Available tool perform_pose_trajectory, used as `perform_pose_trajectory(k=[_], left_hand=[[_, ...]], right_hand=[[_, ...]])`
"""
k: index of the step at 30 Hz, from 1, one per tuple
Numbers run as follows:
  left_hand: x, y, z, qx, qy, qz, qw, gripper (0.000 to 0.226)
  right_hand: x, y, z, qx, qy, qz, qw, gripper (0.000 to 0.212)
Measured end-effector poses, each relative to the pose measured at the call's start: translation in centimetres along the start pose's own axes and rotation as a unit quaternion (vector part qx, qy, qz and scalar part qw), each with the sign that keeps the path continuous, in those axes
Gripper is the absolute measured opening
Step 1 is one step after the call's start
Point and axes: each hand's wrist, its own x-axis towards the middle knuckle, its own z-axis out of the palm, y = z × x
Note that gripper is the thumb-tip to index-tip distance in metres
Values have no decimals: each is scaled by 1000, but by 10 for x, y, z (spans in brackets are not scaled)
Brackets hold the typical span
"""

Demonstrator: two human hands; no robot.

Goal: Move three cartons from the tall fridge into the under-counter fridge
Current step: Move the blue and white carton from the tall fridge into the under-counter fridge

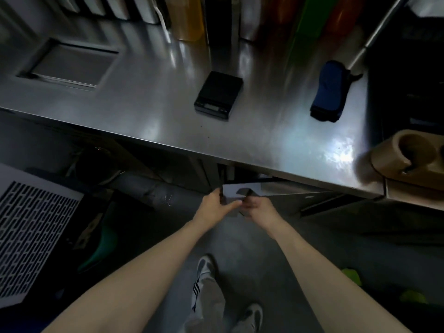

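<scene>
Step in hand: judging by the low reach, lowering a carton (pixel 231 192) toward the under-counter fridge (pixel 319 200), just beyond the fingertips, below the steel counter (pixel 149 111) edge.
Left hand (pixel 212 207): gripping the carton's left side, fingers curling round its edge, thumb lying along the near face.
Right hand (pixel 259 209): gripping the carton's right side, fingers curling under; exact fingertip contact too blurred for telling.
Carton: sitting between both hands, pale, top facing up.
Next move: probably calling for pushing forward and down into the opening; shelf inside lying hidden.
Count moved: not showing.
</scene>
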Motion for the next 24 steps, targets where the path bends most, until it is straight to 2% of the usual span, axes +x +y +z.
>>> perform_pose_trajectory(k=[9, 14, 21, 24], left_hand=[[57, 31, -6, 31, 32, -2, 999, 46], [76, 36, -1, 34, 50, -15, 998, 24], [72, 35, -3, 11, 51, -9, 999, 23], [70, 40, -12, 16, 22, -22, 999, 27]], right_hand=[[58, -25, 5, -23, 76, 5, 997, 45], [74, -27, 9, -43, 118, 8, 992, 41], [72, -32, 13, -23, 136, 6, 990, 42], [68, -40, 11, -68, 119, 26, 990, 38]])
